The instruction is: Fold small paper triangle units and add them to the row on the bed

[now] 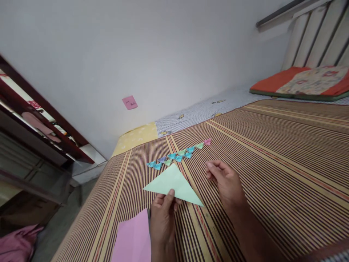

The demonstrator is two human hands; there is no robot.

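A light green sheet of paper (170,180), folded into a triangle, is pinched along its long lower edge by my left hand (165,214). The thumb lies on top and the fingers are underneath. My right hand (226,180) is raised to the right of the triangle, apart from it. Its thumb and forefinger are pressed together, and I see no paper in them. Beyond the green triangle lie rows of small folded paper triangles (178,158) in blue, green, purple and pink. Pink paper (132,238) lies beside my left wrist.
A striped woven mat (261,156) covers the bed. At the back run a checked cloth (188,112) and a yellow cloth (139,136) along the wall. An orange patterned folded cloth (300,82) lies far right. A pink note (129,102) is on the wall.
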